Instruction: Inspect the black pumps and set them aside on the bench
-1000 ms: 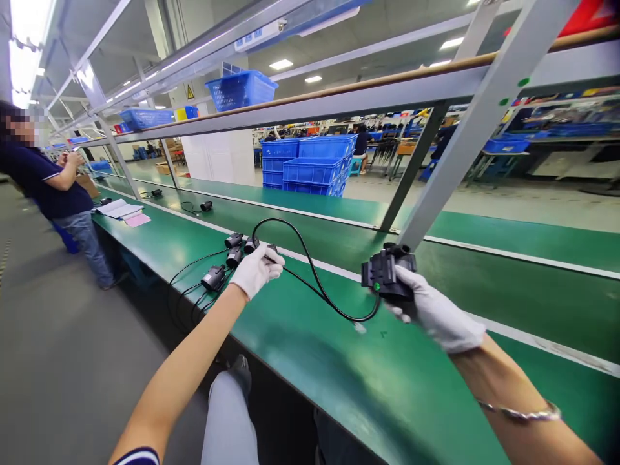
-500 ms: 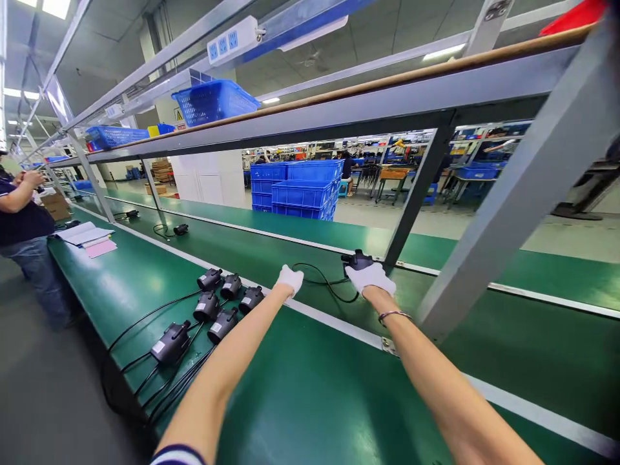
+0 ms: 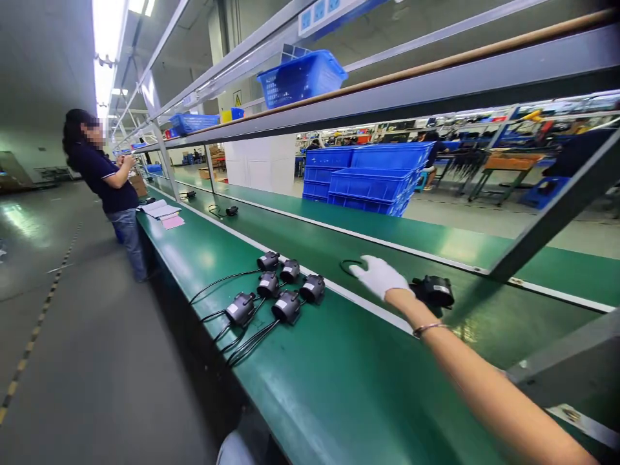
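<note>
My right hand (image 3: 379, 276), in a white glove, reaches over the green conveyor belt (image 3: 310, 245) with its fingers stretched out flat and nothing in them. Just right of it a black corded device (image 3: 433, 291) lies on the belt, apart from the hand, and its black cable loop (image 3: 349, 263) shows past the fingertips. Several more black devices (image 3: 283, 289) with cables lie grouped on the near green table (image 3: 339, 381), left of my hand. My left hand is out of view.
A person (image 3: 109, 187) in a dark shirt stands at the table's far left, near papers (image 3: 162, 211). Another black device (image 3: 231, 210) lies farther up the belt. Blue crates (image 3: 368, 177) are stacked beyond the line, blue baskets (image 3: 300, 77) sit on the overhead shelf, and a slanted metal strut (image 3: 547, 219) crosses at right.
My right hand has let go of the black device, which now lies on the belt. My left hand has drawn back out of view. The camera has swung left.
</note>
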Action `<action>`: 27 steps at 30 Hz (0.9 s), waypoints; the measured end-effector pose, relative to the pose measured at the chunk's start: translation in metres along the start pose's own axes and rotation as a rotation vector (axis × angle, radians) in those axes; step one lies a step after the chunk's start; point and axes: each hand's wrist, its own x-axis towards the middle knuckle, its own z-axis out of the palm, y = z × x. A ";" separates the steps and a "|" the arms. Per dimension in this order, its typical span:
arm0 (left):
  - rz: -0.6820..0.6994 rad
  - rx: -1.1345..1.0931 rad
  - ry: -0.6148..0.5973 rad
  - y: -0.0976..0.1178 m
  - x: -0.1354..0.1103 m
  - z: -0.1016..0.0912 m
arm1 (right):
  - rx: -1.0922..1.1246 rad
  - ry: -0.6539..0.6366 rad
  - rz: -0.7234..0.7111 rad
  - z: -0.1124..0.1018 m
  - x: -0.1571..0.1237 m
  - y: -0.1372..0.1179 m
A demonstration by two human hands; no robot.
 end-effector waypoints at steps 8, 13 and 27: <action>-0.036 -0.116 -0.020 -0.015 -0.059 0.003 | 0.007 -0.183 -0.330 0.096 -0.110 -0.154; 0.224 -0.087 -0.079 0.013 -0.091 -0.006 | 0.080 -0.116 -0.342 0.096 -0.128 -0.149; 0.262 -0.622 -0.265 0.121 -0.051 0.090 | 0.515 0.004 -0.747 -0.066 -0.336 -0.066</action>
